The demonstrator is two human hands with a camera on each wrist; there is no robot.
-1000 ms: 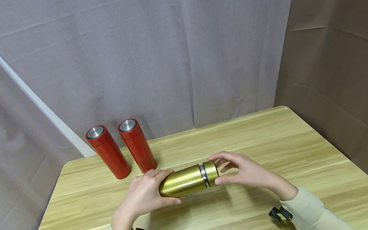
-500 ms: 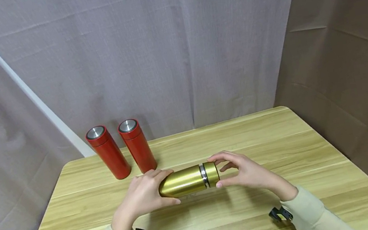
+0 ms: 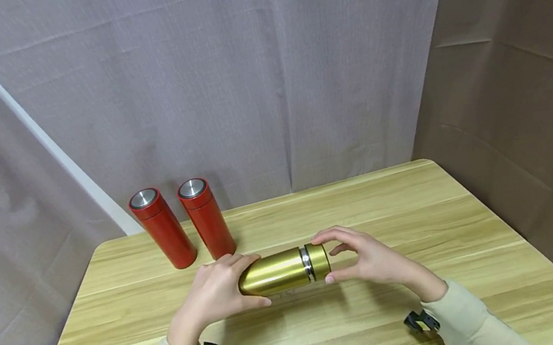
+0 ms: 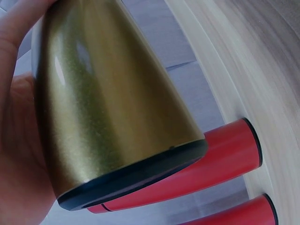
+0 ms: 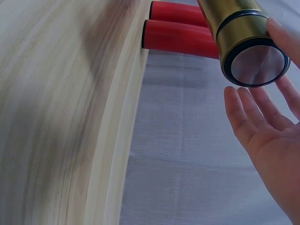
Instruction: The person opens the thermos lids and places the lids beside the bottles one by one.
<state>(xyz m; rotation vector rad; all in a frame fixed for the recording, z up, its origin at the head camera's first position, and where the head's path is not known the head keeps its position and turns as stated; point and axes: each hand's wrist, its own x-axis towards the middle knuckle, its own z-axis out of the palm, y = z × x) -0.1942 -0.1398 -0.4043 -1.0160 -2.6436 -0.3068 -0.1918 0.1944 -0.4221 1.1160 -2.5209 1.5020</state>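
Observation:
A shiny gold thermos flask (image 3: pixel 274 273) is held on its side in front of the person, its lid (image 3: pixel 318 260) pointing right and a silver band showing beside the lid. The left hand (image 3: pixel 219 290) grips the body around the base end, thumb along the near side. From the other end, the right hand (image 3: pixel 360 256) pinches the lid between thumb and fingers, with its palm away from the lid's end. The dark base rim (image 4: pixel 140 176) shows in the left wrist view. A round silver disc (image 5: pixel 258 65) caps the lid's end in the right wrist view.
Two red thermos flasks (image 3: pixel 165 232) with silver-topped lids stand upright at the back left of the wooden table (image 3: pixel 370 199). Grey curtains (image 3: pixel 249 78) hang behind the table, and a brown cloth wall (image 3: pixel 532 109) rises along its right side.

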